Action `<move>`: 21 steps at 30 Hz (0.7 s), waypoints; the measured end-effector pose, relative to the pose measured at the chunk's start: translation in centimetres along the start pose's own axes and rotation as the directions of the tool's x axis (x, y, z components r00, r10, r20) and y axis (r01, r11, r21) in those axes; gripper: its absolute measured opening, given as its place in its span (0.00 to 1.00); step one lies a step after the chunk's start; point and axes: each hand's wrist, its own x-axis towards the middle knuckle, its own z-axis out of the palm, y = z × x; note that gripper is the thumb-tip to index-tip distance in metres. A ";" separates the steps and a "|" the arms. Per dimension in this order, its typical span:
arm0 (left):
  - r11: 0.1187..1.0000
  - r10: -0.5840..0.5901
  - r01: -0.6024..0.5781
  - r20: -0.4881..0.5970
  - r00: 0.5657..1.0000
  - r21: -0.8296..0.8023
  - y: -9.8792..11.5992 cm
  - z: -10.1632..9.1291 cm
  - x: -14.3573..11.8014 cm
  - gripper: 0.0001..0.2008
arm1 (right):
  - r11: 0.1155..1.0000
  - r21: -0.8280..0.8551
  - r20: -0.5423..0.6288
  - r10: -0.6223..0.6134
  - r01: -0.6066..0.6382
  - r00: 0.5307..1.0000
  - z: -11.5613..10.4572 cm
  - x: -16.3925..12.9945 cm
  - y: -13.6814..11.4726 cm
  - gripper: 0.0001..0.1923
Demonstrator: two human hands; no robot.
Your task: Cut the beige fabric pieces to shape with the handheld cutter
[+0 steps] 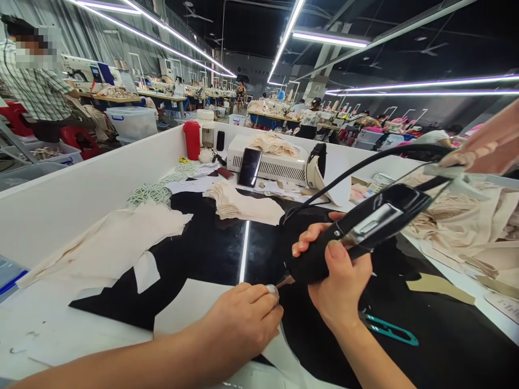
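My right hand (340,278) is wrapped round a black corded power tool (377,216) with a silver switch panel. The tool tilts down to the left, and its narrow metal tip (285,281) ends right by the fingers of my left hand (245,316). Those left fingers are closed together in a pinch, with a shiny silvery band on one finger. What they pinch is hidden from me. Under my left hand lies a pale sheet (190,305) on the black work surface (203,243). Near my right wrist rests a teal-handled tool (391,329), partly covered by the wrist.
Cream fabric pieces (113,243) lie at left, and a stack (243,202) lies ahead. Behind it are a phone (249,167), a white vented box (271,162) and a red flask (192,140). A black cable (365,162) arches overhead. More fabric (478,227) is heaped at right.
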 end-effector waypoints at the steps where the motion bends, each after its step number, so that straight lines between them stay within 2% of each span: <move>1: 1.000 0.001 -0.001 -0.003 1.000 0.004 0.0 0.0 0.0 0.12 | 1.000 -0.004 0.003 0.002 -0.002 1.000 0.0 0.0 0.1 0.18; 13: 0.999 -0.017 0.015 0.067 0.998 0.034 0.0 -0.2 -1.0 0.09 | 1.000 0.012 0.047 -0.027 0.026 0.999 -0.5 -0.4 1.1 0.21; 18: 0.999 -0.037 0.037 0.006 0.999 0.030 0.1 -0.1 -1.1 0.11 | 1.000 0.012 0.053 -0.027 0.027 0.998 -0.5 -0.3 1.0 0.20; 21: 0.999 -0.043 0.043 0.006 0.999 0.022 0.2 0.0 -1.2 0.13 | 1.000 0.008 0.057 -0.023 0.023 0.998 -0.5 -0.3 1.0 0.21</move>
